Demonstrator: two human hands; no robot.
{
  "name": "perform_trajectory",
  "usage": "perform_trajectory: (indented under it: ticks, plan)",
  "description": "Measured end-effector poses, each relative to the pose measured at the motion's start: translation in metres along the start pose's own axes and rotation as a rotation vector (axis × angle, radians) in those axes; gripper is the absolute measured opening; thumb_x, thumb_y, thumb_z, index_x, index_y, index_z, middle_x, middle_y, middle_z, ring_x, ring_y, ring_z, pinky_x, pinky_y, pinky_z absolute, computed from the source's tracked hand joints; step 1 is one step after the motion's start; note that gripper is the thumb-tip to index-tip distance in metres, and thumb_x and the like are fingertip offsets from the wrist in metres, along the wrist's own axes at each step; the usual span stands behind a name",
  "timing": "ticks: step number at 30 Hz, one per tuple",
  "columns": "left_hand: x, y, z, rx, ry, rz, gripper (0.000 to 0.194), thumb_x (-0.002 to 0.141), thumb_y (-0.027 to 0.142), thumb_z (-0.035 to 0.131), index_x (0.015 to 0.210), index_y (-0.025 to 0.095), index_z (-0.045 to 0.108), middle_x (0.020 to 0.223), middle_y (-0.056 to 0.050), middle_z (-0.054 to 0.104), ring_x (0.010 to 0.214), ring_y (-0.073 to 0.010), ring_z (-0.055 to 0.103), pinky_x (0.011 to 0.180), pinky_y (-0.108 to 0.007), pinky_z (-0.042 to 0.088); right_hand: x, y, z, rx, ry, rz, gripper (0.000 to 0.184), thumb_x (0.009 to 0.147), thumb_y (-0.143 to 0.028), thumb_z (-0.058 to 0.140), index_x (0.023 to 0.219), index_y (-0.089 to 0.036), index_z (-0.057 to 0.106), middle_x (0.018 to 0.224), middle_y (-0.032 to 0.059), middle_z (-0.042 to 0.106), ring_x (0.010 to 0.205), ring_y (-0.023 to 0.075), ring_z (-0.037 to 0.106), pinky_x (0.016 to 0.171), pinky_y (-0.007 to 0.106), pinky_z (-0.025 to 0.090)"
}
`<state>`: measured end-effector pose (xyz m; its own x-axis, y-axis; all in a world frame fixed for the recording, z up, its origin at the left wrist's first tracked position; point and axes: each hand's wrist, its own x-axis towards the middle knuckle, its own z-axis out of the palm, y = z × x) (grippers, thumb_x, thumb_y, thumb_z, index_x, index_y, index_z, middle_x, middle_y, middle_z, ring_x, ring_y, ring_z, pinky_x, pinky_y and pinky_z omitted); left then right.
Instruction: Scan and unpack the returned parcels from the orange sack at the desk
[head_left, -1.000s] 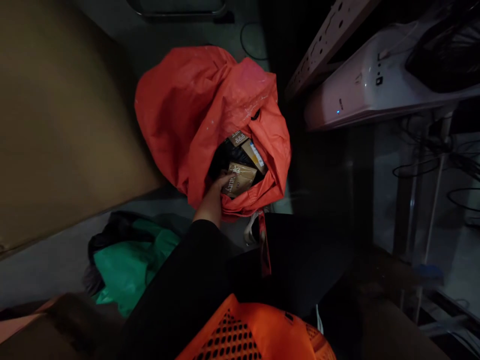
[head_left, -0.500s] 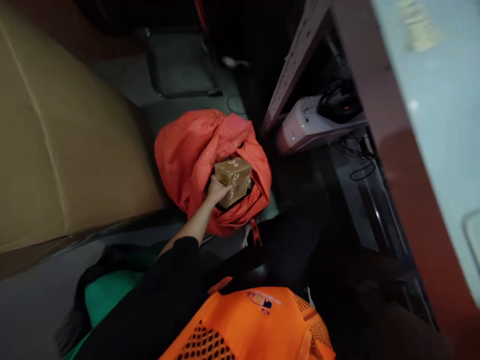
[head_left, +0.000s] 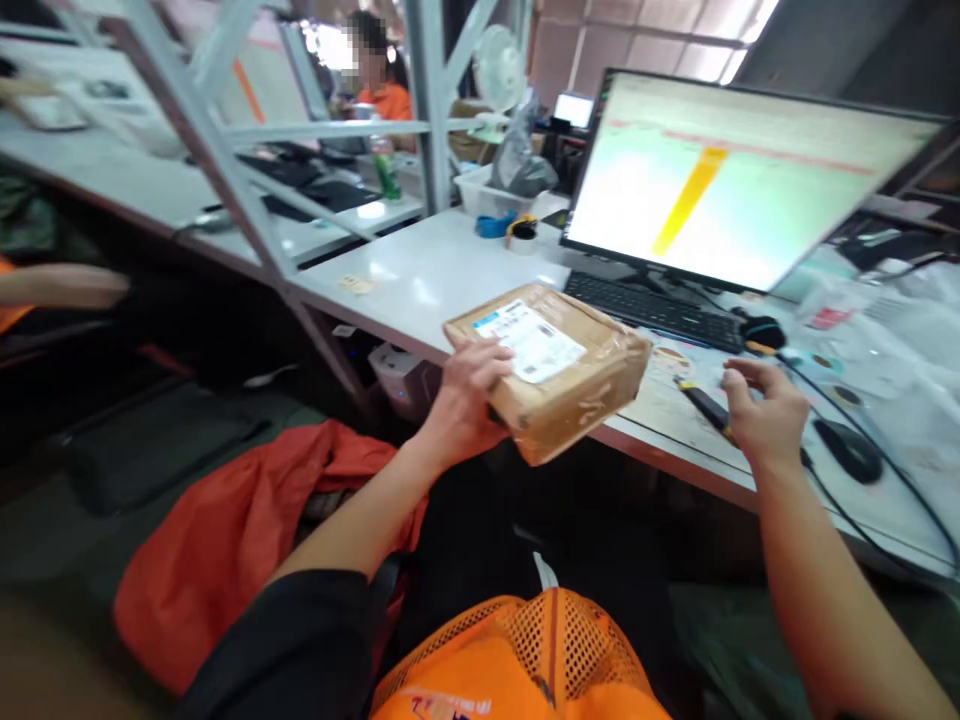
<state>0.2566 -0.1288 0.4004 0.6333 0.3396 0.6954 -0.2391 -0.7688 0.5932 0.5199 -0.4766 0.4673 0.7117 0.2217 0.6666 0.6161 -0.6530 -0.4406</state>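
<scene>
My left hand [head_left: 471,400] grips the near left side of a taped cardboard box [head_left: 592,400]. A white shipping label [head_left: 534,340] lies on its top, and pale handwriting marks the side facing me. The box is tilted, over the front edge of the white table [head_left: 397,290]. On the right, my right hand [head_left: 769,415] is curled above the table around the rear end of a utility knife [head_left: 705,408], its front pointing away to the left. My palm hides part of the knife.
A monitor [head_left: 720,180], keyboard [head_left: 652,308] and mouse [head_left: 847,450] with cables occupy the table. Clear plastic packaging [head_left: 900,340] is heaped right. A red bag [head_left: 217,550] lies on the floor at left. Metal uprights [head_left: 427,110] divide the tables; a person [head_left: 382,95] sits beyond.
The cardboard box has come up out of the red bag in my left hand and over to the table. My view has swung up to the table, and my right hand has come into sight.
</scene>
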Motion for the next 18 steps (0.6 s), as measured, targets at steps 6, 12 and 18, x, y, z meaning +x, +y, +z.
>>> perform_trajectory:
  ticks: [6,12,18]
  plan:
    - [0.027,0.043,0.145,0.200,-0.272,0.627,0.052,0.093,0.024,0.067,0.143,0.026,0.053,0.143,-0.012,0.065,0.151,-0.0303,0.049,0.136,-0.055,0.026,0.033,0.097,-0.040,-0.364,-0.210,0.349,0.060,0.094,-0.040,0.061,0.140,-0.003,0.065,0.138,0.0284,0.067,0.131,0.0407,0.064,0.113,0.050,0.049]
    - [0.023,0.044,0.161,0.233,-0.255,0.570,0.053,0.090,0.031,0.071,0.140,0.025,0.055,0.138,-0.014,0.066,0.145,-0.0321,0.054,0.132,-0.058,0.032,0.044,0.106,-0.007,-0.504,-0.504,0.515,0.064,0.095,-0.042,0.065,0.145,-0.002,0.060,0.135,0.0330,0.066,0.128,0.0432,0.066,0.103,0.049,0.054]
    - [0.024,0.051,0.155,0.251,-0.304,0.544,0.052,0.089,0.026,0.070,0.139,0.025,0.055,0.137,-0.014,0.067,0.143,-0.0309,0.055,0.133,-0.056,0.029,0.078,0.089,-0.007,-0.469,-0.510,0.535,0.043,0.094,-0.039,0.068,0.117,-0.003,0.073,0.107,0.0291,0.074,0.105,0.0406,0.074,0.089,0.049,0.058]
